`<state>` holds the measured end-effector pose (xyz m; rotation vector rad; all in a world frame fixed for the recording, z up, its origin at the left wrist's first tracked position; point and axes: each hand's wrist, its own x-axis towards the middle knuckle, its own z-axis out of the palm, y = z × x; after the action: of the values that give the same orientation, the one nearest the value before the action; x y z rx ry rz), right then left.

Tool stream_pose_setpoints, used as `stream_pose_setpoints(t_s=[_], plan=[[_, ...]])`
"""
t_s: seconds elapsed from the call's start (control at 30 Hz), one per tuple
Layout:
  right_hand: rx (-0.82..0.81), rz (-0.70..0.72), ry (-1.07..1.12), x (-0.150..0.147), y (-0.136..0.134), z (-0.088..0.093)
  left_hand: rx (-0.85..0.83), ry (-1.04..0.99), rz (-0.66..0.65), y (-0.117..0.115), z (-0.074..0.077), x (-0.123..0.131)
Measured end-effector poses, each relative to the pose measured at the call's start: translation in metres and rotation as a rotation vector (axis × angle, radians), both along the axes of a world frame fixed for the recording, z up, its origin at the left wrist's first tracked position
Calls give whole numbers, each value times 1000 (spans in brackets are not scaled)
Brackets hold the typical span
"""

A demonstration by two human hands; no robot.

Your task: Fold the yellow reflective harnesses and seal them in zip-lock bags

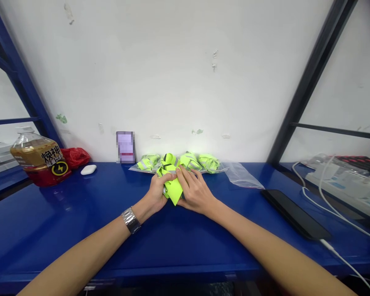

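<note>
A neon-yellow reflective vest [174,190], folded into a small bundle, is held above the blue table between my two hands. My left hand [158,190] grips its left side, thumb on top. The fingers of my right hand [195,188] press on the bundle's right side, closed round it. Just behind lie several rolled yellow vests with silver strips, such as the rolled vest [209,163] at the right end, on or in clear plastic bags [146,165]. My hands hide part of them.
An empty clear bag [243,174] lies right of the vests; a black phone [296,213] with a cable is nearer. At left are a large drink bottle [38,158], a red bag [76,157] and a white earbud case [89,169]. A blurred-screen phone [126,147] leans against the wall.
</note>
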<state>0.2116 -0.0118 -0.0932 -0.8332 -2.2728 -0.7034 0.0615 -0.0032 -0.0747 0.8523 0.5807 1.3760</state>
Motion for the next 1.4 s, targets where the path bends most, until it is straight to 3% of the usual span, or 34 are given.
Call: stream_pose_setpoints(t_s=[0.23, 0.33, 0.47, 0.63, 0.77, 1.03, 1.17, 1.4], plan=[[74, 65, 15, 1, 3, 1, -26, -33, -13, -3, 1, 2], [41, 48, 45, 3, 3, -2, 0, -37, -63, -4, 1, 3], [47, -11, 40, 6, 4, -1, 44, -22, -36, -3, 1, 3], [-119, 17, 21, 7, -8, 11, 112, 47, 9, 0, 3, -4], [-192, 30, 156, 1, -15, 18, 133, 92, 25, -2, 4, -6], [-478, 201, 278, 13, 4, 16, 135, 129, -127, -13, 2, 1], [-468, 261, 331, 14, 5, 10, 166, 140, -179, -16, 2, 2], [-420, 244, 324, 11, 1, 4, 205, 249, -307, -18, 3, -3]])
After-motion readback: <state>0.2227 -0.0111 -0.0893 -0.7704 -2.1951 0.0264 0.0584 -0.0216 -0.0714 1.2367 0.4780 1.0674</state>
